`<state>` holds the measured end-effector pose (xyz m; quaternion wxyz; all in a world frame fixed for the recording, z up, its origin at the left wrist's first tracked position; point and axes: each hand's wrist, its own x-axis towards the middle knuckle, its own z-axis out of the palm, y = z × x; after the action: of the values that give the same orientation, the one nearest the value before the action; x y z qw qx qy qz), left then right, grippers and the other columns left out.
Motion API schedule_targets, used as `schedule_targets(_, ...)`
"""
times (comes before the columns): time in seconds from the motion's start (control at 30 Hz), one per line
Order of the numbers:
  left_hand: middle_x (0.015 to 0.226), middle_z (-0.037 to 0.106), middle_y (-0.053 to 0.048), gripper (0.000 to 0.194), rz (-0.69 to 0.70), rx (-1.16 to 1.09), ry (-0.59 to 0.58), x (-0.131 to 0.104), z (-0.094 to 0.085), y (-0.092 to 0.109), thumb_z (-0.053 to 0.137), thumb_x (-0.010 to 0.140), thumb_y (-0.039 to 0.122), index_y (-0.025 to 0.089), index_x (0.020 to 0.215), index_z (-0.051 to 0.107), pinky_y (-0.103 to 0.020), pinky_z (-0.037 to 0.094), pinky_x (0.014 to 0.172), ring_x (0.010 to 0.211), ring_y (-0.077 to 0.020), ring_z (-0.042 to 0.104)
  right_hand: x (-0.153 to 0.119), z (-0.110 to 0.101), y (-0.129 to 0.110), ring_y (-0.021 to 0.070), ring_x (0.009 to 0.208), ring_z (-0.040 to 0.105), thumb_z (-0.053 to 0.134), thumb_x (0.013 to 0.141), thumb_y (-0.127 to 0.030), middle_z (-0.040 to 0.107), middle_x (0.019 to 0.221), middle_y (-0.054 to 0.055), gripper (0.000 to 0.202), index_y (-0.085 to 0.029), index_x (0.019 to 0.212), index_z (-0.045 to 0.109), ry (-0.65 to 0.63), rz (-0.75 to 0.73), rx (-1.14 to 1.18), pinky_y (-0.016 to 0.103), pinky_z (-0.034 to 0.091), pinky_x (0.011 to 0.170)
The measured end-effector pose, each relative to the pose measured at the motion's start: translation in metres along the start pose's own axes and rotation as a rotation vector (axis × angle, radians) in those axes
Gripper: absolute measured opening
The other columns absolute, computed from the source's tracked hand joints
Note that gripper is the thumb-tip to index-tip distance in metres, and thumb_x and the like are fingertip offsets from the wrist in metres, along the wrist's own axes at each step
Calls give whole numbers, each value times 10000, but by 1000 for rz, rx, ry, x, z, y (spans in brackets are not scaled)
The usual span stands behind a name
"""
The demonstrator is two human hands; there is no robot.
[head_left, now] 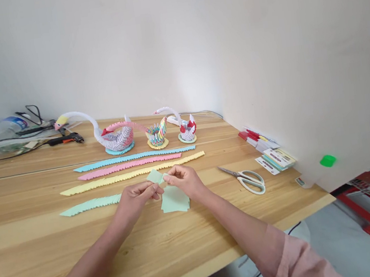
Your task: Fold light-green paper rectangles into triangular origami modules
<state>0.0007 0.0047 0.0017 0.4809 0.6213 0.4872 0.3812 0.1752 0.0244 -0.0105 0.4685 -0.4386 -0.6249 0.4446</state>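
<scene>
Both of my hands hold a small light green paper piece (155, 176) above the table. My left hand (141, 196) pinches its lower edge. The fingers of my right hand (184, 180) are closed on its right side. Just below lies a stack of light green paper sheets (175, 199). A green folded-paper strip (91, 205) runs left from beside my left hand, its right end hidden by that hand. Beyond my hands lie a yellow strip (108, 181), a pink strip (130, 165) and a blue strip (136, 157).
Scissors (248, 180) lie to the right, near paper packs (276, 161) by the wall. Paper swans (118, 140) stand at the back of the wooden table (127, 266). A glue gun (66, 139) with a black cable lies at the back left.
</scene>
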Motion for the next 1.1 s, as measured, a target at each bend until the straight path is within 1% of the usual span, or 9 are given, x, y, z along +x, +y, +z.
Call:
schedule_targets(0.1,694,667,-13,226,-14,-22,-14,-1,0,-1,571,750,359,199,652,697,-254,444,691,689,-158,571,1,1,2,85,568,476,610,729,-362,549,626,-27,226,-160,670,528,-2,36,43,212,369,560)
schedule_targets(0.47,652,661,-12,217,8,-54,-5,1,2,-3,567,741,336,190,638,691,-248,438,665,667,-154,575,1,7,2,85,558,430,596,721,-334,474,606,-45,206,-173,661,485,45,-1,46,217,360,553)
schedule_targets(0.63,624,651,-13,235,21,-30,54,0,5,-1,577,733,366,181,633,681,-252,437,636,634,-151,571,-1,13,-3,84,554,404,599,713,-304,444,597,-52,197,-177,643,465,137,-58,-5,211,335,536)
schedule_targets(0.73,616,660,-20,216,0,-50,102,1,8,-1,615,694,363,172,610,672,-259,453,626,621,-158,581,-3,16,-3,92,583,431,594,722,-287,467,615,-45,180,-176,650,472,141,-104,-17,219,351,565)
schedule_targets(0.83,608,671,-32,223,-13,-64,127,2,9,-2,632,671,367,165,585,669,-272,466,627,616,-169,593,-3,17,-2,93,588,442,595,726,-282,476,620,-43,171,-176,656,480,147,-109,-2,221,355,573)
schedule_targets(0.87,609,674,-35,226,-16,-69,127,2,8,-2,638,666,372,164,585,671,-275,469,626,613,-171,594,-3,17,-2,92,587,443,598,726,-285,477,625,-45,156,-177,686,493,141,-101,23,219,355,571)
schedule_targets(0.93,615,678,-37,229,-12,-89,119,3,7,-2,648,662,380,165,587,672,-273,470,624,610,-169,590,-2,15,-1,86,577,440,612,723,-288,472,634,-54,171,-185,830,526,95,-74,98,214,353,563)
schedule_targets(1.03,641,673,-32,228,34,-148,101,4,3,-2,643,678,386,171,605,666,-263,466,626,618,-159,580,-1,12,1,74,556,423,638,714,-278,434,625,-74,407,-211,1088,494,-37,-37,169,203,343,552)
schedule_targets(1.1,638,657,-27,227,57,-186,100,5,1,-2,632,693,383,169,618,653,-257,460,626,618,-152,572,0,11,3,68,543,416,656,703,-271,419,613,-82,500,-220,1163,466,-118,-11,160,200,339,546)
